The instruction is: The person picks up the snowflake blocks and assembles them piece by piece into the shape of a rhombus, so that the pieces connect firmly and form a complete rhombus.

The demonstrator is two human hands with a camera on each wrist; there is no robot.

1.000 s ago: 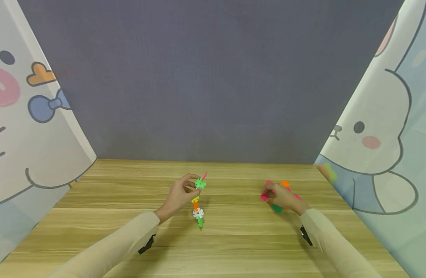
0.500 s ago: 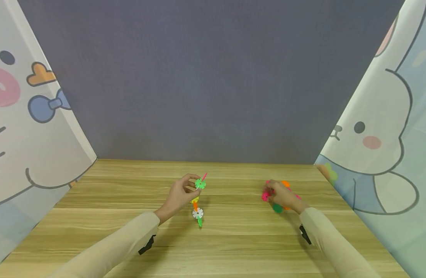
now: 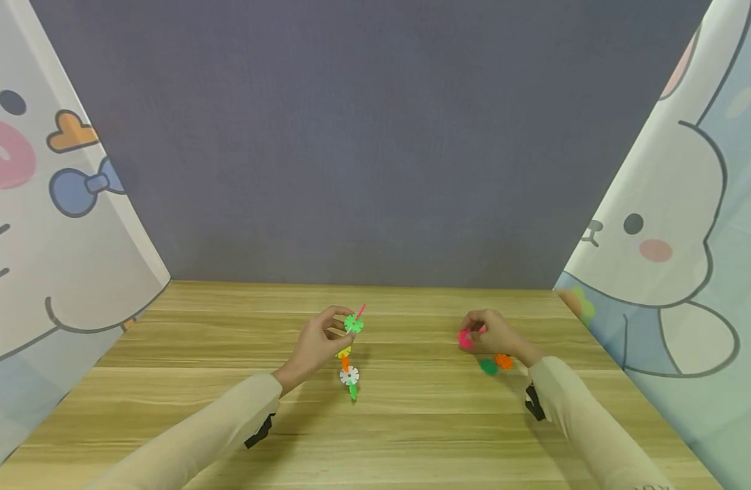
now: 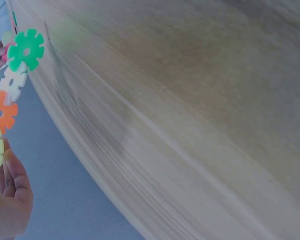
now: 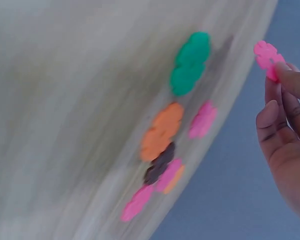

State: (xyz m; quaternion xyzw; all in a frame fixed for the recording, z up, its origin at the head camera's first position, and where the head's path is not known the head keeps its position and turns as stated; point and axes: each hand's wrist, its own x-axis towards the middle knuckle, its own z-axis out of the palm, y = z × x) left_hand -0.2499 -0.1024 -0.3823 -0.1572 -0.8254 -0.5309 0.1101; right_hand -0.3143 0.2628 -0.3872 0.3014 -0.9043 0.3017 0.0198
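Note:
My left hand point(image 3: 316, 344) pinches a chain of notched plastic snowflake discs between thumb and fingers. At its upper end are a green disc point(image 3: 358, 328) and a pink disc point(image 3: 360, 311) seen edge-on. Below the fingers hang a yellow disc point(image 3: 344, 352), an orange disc point(image 4: 7, 120), a white disc point(image 4: 17, 77) and a green disc point(image 4: 34, 46) at the lower end. Over to the right, my right hand point(image 3: 496, 333) pinches a single pink disc point(image 5: 263, 52) by its edge, raised above the loose discs. Its other fingers are bent.
Loose discs lie on the wooden table point(image 3: 412, 422) by my right hand: green point(image 5: 190, 65), orange point(image 5: 162, 132), dark point(image 5: 160, 164) and several pink point(image 5: 203, 120), partly overlapping. A grey panel point(image 3: 375, 150) stands behind, with cartoon-printed walls point(image 3: 675, 204) at both sides.
My right hand has lifted slightly up and away from the pile with the pink disc, uncovering the orange disc beside the green one. My left hand and its chain have stayed put.

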